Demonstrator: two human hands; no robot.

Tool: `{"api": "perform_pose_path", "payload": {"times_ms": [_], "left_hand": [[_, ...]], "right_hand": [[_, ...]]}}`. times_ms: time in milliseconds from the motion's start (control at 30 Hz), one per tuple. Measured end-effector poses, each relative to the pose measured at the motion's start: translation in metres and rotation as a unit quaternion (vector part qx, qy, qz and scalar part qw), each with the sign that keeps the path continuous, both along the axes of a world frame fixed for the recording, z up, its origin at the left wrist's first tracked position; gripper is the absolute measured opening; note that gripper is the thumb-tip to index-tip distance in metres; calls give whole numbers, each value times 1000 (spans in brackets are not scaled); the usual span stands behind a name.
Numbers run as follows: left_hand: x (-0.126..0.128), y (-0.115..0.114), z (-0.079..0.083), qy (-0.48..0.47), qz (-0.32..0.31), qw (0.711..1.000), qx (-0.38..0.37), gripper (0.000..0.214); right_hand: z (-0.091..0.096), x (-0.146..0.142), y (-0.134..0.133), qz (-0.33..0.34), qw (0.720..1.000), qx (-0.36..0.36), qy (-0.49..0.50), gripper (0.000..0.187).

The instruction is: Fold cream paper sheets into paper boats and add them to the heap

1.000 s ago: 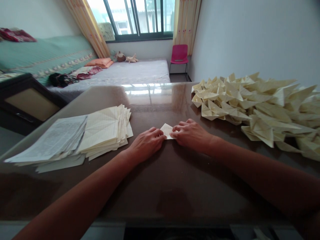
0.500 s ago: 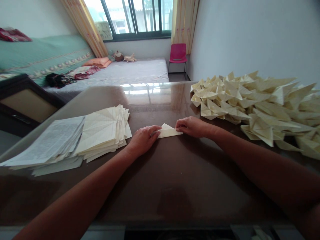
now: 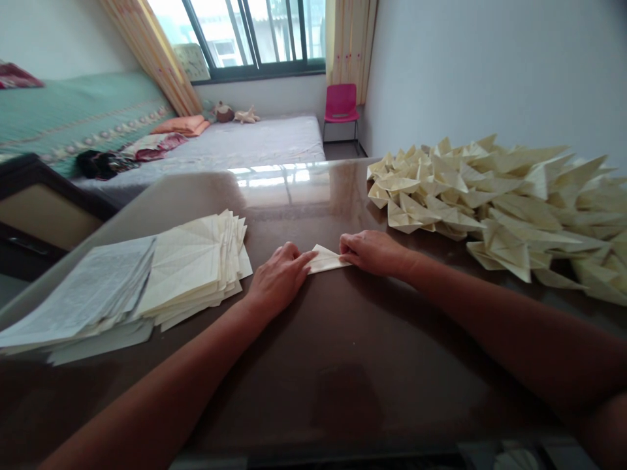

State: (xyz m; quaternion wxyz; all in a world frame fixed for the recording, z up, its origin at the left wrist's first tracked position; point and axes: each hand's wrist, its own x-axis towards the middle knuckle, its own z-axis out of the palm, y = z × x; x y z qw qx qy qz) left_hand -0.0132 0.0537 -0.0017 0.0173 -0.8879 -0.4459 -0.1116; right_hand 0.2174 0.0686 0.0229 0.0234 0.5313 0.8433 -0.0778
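Note:
A small cream sheet of folded paper (image 3: 324, 260) lies on the glossy brown table (image 3: 294, 365), its peak pointing away from me. My left hand (image 3: 280, 273) presses on its left end, index finger reaching onto the paper and the other fingers curled. At the right end my right hand (image 3: 369, 250) pinches the paper between thumb and bent fingers. Parts of both ends are hidden under the fingers.
Left of my hands lie a stack of creased cream sheets (image 3: 189, 261) and printed sheets (image 3: 93, 281). A large heap of folded paper boats (image 3: 470, 196) covers the right side. Beyond the table are a bed (image 3: 274, 140) and a pink chair (image 3: 341, 104).
The paper's near strip looks flatter, and more of its triangular face shows. My left index finger has straightened along it. The whole view has shifted slightly.

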Motion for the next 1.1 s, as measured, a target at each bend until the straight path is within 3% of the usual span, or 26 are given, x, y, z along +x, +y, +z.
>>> {"api": "perform_pose_path", "payload": {"times_ms": [100,233,333,433,533,633,767,933,1100], "left_hand": [[4,-4,2,24,-48,997,53,37],[10,-7,3,72,-135,988,15,34],[12,-9,4,95,-137,986,10,35],[12,-12,6,114,-136,984,14,36],[12,-15,8,125,-139,982,14,35],[11,-15,7,113,-146,982,22,35],[7,-8,-2,38,-156,986,37,33],[11,-1,-10,-17,-99,994,45,30],[20,0,-10,25,-55,997,57,44]], "right_hand": [[1,2,2,-7,1000,-10,3,23],[3,4,0,7,999,32,8,25],[8,0,-12,86,993,77,2,23],[16,-7,-29,143,987,61,-49,25],[26,-6,-36,133,985,48,-100,25],[32,6,-25,97,988,22,-118,21],[21,24,7,20,999,35,20,24],[-4,29,28,39,990,-34,129,17],[-8,30,27,31,980,-75,183,19]]}}
